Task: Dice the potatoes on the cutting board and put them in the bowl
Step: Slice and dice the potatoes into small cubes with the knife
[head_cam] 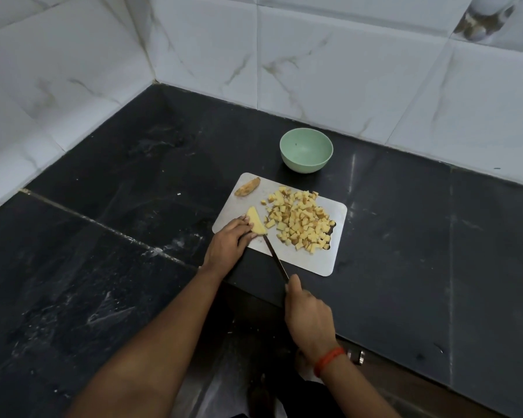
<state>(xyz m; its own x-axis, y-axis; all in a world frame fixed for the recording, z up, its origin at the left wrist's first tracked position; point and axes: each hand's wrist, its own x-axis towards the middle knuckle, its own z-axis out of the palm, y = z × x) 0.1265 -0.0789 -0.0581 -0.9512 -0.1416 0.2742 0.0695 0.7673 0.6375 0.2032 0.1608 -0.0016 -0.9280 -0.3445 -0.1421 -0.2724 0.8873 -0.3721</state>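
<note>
Steel cutting board [308, 260] carries diced potato [299, 221]; left hand [228, 241] fingers press a potato wedge [255, 221], right hand [310, 316] fingers clamp the knife [275, 256]; green bowl [306, 149] beyond.

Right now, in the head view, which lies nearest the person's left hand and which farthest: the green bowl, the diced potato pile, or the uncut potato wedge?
1. Uncut potato wedge: held by the left hand, on the board's left.
2. Diced potato pile: right of the wedge, mid-board.
3. Green bowl: beyond the board, near the wall.
</note>
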